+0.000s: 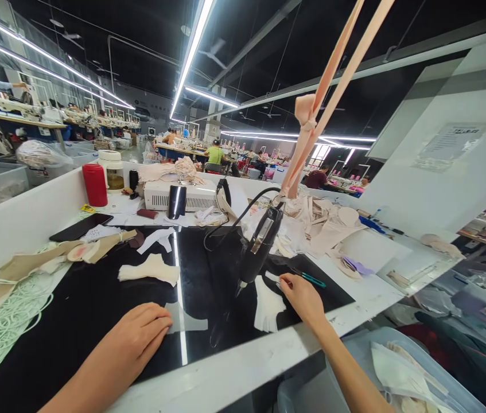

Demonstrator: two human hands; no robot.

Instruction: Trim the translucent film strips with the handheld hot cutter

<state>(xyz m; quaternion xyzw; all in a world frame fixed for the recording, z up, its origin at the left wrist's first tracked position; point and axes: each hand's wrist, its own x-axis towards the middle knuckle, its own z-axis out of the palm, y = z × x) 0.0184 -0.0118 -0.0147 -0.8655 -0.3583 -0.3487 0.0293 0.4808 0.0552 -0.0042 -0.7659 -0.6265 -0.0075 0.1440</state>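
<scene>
My left hand (146, 328) rests low on the black mat with its fingers together and curled over the left end of a thin, see-through curved piece (191, 322). On the right, my right hand (302, 293) pinches the end of a small white strip (272, 277). A teal-handled slim tool (313, 279) lies just behind that hand. Between the hands, a black handheld power tool (260, 244) hangs tip down from pink straps (307, 126). A stack of white fabric cutouts (268, 305) lies beside its tip. A cream fabric cutout (150, 271) is farther left.
Green cord (4, 327) and beige fabric strips (31, 264) lie along the left. At the back stand a red cup (95, 184), a jar (111, 171) and a white vented box (160, 196). Pink fabric pieces (320, 221) are heaped behind right. A plastic bin (337, 390) sits below the front edge.
</scene>
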